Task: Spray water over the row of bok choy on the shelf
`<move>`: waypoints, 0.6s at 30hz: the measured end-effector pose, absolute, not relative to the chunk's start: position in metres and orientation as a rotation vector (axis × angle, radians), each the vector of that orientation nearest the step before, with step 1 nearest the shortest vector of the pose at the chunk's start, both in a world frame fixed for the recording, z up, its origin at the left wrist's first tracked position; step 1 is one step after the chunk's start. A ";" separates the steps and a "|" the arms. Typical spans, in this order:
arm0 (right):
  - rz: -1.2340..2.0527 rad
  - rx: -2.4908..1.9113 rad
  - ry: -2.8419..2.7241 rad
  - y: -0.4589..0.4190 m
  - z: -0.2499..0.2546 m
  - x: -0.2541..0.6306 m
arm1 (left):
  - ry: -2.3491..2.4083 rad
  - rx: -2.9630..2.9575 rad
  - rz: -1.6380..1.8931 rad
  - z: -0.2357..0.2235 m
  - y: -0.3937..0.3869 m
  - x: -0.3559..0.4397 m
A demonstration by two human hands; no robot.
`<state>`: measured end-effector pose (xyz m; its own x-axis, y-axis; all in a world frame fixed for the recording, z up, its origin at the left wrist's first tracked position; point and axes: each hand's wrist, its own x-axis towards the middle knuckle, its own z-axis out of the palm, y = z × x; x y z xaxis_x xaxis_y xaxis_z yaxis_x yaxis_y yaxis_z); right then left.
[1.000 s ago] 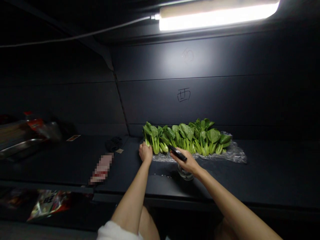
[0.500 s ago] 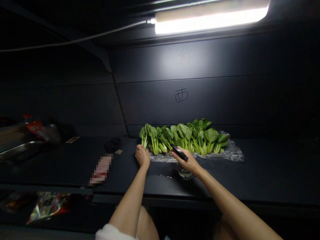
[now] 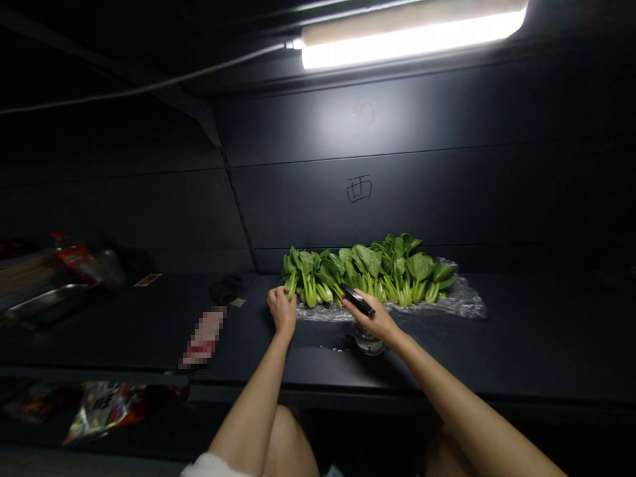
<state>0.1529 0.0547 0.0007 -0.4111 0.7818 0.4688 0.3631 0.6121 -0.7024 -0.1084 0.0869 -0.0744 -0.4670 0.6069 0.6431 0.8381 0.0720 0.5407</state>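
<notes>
Okay, my left hand (image 3: 282, 313) pinches a crisp, light bok choy (image 3: 294, 270) low on its pale stem (image 3: 291, 285), my right hand (image 3: 371, 319) clenching a flat black device (image 3: 356, 300).

Glass jar in the way
A clear glass jar (image 3: 368, 341) stood just below the right hand (image 3: 375, 319); open dark bench (image 3: 243, 328) lay left of the left hand (image 3: 282, 311).

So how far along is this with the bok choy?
Done: the bok choy already lies in a tight row on clear plastic wrap. In hand: the left hand grips the leftmost stalk, while the right hand holds a black handheld object over a glass jar. Left: the rest of the row, with no hand on it.
</notes>
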 end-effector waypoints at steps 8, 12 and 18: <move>0.611 -0.884 -2.058 0.051 0.004 0.154 | -2.065 -1.544 -1.109 -0.071 0.077 -0.101; 0.626 -0.900 -2.050 0.050 0.006 0.155 | -2.013 -1.574 -1.122 -0.070 0.077 -0.101; 0.653 -0.896 -2.051 0.049 0.006 0.155 | -2.111 -1.706 -1.235 -0.080 0.087 -0.102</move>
<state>0.1550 0.0494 0.0063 -0.4398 0.7739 0.4557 0.3682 0.6181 -0.6945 -0.1025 0.0872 -0.0797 -0.3371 0.7390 0.5833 0.8705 0.0087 0.4921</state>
